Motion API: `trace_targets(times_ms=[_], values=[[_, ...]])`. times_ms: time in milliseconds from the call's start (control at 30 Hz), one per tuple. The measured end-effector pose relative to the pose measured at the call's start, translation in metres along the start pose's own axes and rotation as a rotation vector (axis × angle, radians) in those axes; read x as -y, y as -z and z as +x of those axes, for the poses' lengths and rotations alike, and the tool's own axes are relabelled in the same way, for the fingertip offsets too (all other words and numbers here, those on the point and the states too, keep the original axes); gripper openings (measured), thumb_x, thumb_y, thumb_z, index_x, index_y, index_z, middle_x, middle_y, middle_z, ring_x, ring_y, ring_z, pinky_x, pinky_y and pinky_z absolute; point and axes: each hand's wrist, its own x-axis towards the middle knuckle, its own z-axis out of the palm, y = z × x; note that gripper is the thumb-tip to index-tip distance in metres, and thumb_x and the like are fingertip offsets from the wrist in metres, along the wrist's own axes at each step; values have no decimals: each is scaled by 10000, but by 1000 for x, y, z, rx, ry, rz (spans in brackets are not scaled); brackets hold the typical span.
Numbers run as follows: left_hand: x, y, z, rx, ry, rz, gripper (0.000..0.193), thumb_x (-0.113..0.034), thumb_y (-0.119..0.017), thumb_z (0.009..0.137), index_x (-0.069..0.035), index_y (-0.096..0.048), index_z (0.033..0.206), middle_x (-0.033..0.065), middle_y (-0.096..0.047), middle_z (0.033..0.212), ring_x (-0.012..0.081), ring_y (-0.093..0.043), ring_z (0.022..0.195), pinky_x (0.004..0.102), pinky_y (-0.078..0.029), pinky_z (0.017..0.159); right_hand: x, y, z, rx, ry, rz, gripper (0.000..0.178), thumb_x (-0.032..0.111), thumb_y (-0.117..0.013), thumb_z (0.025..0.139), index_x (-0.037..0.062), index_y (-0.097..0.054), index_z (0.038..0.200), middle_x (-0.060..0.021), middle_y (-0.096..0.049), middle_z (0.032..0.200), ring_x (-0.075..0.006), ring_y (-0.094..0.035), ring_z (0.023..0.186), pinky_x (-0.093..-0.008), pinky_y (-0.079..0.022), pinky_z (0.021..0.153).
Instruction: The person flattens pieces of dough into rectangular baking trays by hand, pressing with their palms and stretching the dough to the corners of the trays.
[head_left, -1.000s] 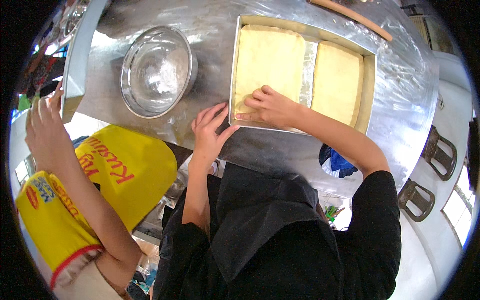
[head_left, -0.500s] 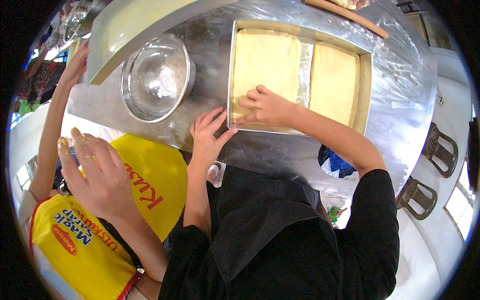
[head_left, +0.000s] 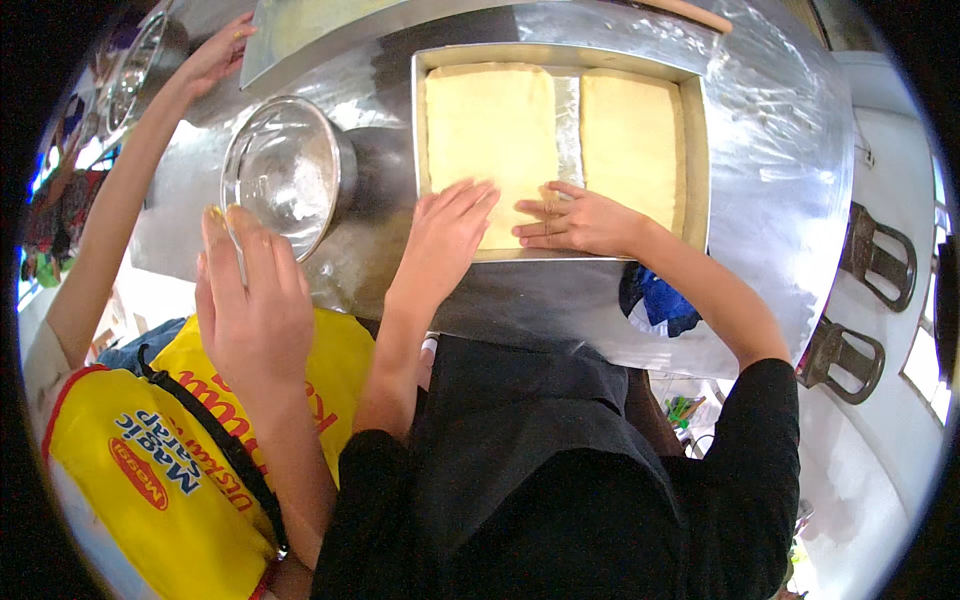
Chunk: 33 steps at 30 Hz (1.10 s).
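A rectangular metal baking pan (head_left: 694, 125) lies in front of me. Two flat slabs of pale yellow dough are in it, a left dough slab (head_left: 490, 120) and a right dough slab (head_left: 630, 130), with a narrow gap between them. Over the pan's near left corner, my left hand (head_left: 448, 232) reaches in with fingers stretched onto the left slab; they are slightly blurred. My right hand (head_left: 585, 220) comes in from the right, fingers apart, its tips at the left slab's near right edge. Neither hand holds anything.
Left of the pan stands a steel mixing bowl (head_left: 335, 180). A co-worker in a yellow apron has one raised hand (head_left: 262, 325) beside my left arm and another hand (head_left: 215, 58) at a second pan (head_left: 330, 45). A rolling pin (head_left: 690, 12) lies far back; stools (head_left: 880, 255) stand right.
My left hand has moved from outside the pan's left corner onto the dough. My right hand has shifted from that corner toward the left slab's right edge, its fingers now spread.
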Motion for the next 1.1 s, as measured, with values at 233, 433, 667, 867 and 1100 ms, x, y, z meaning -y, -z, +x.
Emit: trace_targets(times_ms=[233, 433, 667, 867, 1100], values=[[-1, -16, 55, 339, -62, 434, 1293, -603, -752, 434, -166, -117, 1472, 85, -46, 1538, 348, -28, 1410, 617, -123, 1080, -2, 20, -25, -90, -99, -107, 458, 198, -474, 861, 249, -479, 1316, 93, -443, 1384, -161, -334, 1333, -473, -271, 1094], [-8, -25, 64, 350, -52, 335, 1341, -622, -761, 424, -167, -71, 1480, 131, 29, 1536, 397, 36, 1398, 661, -65, 1056, 33, 62, -78, -307, -508, -191, 505, 99, -511, 811, 194, -487, 1306, 44, -454, 1385, -176, -348, 1332, -462, -307, 1047], [-21, -35, 67, 271, -25, 269, 1379, -659, -743, 427, -120, -29, 1477, 182, 90, 1522, 424, 88, 1386, 695, -36, 1026, 62, 69, -115, -458, -775, -199, 530, -22, -507, 761, 178, -548, 1249, 24, -506, 1337, -193, -399, 1303, -451, -321, 1037], [-29, -32, 72, 316, 62, 263, 1411, -690, -716, 438, -23, -6, 1458, 203, 102, 1515, 419, 102, 1385, 689, -23, 1026, 69, 78, -126, -533, -862, -182, 534, -57, -498, 738, 160, -571, 1220, 14, -530, 1310, -193, -433, 1273, -436, -333, 1029], [-37, -33, 84, 261, 87, 229, 1426, -718, -703, 448, 28, -3, 1442, 216, 89, 1512, 388, 93, 1395, 667, -13, 1042, 66, 91, -137, -557, -870, -217, 550, -77, -493, 717, 144, -573, 1214, 5, -549, 1286, -198, -450, 1254, -424, -344, 1016]])
